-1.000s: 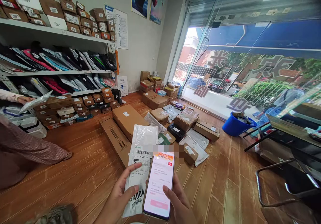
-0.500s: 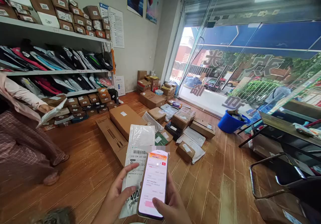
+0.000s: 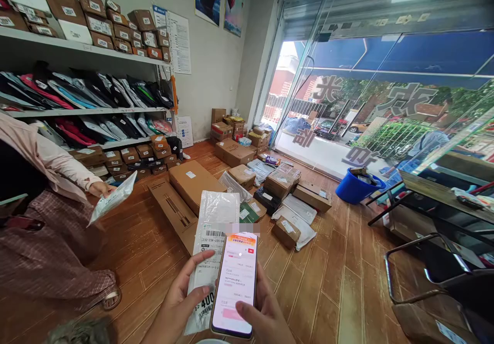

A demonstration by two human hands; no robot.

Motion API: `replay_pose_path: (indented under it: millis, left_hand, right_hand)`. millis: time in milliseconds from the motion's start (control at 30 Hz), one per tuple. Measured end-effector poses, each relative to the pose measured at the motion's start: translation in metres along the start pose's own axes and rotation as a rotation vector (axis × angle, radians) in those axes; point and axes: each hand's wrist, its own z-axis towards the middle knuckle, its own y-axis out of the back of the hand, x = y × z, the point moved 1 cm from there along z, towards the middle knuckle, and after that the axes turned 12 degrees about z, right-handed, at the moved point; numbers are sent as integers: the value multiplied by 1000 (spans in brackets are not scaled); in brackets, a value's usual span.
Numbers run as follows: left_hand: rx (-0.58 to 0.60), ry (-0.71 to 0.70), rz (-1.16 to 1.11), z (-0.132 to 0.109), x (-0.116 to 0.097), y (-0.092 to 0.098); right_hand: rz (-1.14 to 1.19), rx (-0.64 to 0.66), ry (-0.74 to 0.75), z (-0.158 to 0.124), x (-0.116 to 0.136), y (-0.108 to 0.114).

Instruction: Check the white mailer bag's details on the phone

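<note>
My left hand (image 3: 189, 290) is closed on a white plastic mailing bag (image 3: 219, 207) that bears a printed barcode label and large digits. In my right hand (image 3: 266, 305) I hold a smartphone (image 3: 236, 282) upright, its screen lit with a pink and white page. The thumb of that hand lies over the lower right of the screen. The phone overlaps the right part of the bag and hides some of the label.
At left a person in a pale sleeve holds a white parcel bag (image 3: 113, 197). Shelves (image 3: 77, 111) behind carry boxes and bagged parcels. Cartons (image 3: 198, 182) lie on the wooden floor ahead. A blue bin (image 3: 353, 187), table (image 3: 432, 192) and metal-framed chair (image 3: 412, 297) stand at right.
The person at left has stepped to the right, carrying the white parcel bag away from the shelves. My hands, the mailing bag and the phone have hardly moved.
</note>
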Motion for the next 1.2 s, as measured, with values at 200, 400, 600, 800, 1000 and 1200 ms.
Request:
replay_pose_path:
  millis: [200,400,600,800,1000,1200]
  left_hand:
    - [11,12,-41,-5,-6,-3]
    - [21,16,-54,-5,-2,-1]
    - [82,-3,-58,-6,-3,1]
    - [71,5,-71,-8,-7,1]
    - [73,2,-61,-10,-9,0]
    - [36,-3,-28,-11,-12,0]
  right_hand:
    - [207,-119,-19,2,0,-6]
    - [154,-127,-35,3,-2,2]
    - [151,-144,-52,1,-5,6]
    - [162,-174,-48,1,-5,8]
    - [129,-128,-48,1,-5,7]
    - [125,-77,-47,-1,-2,-4]
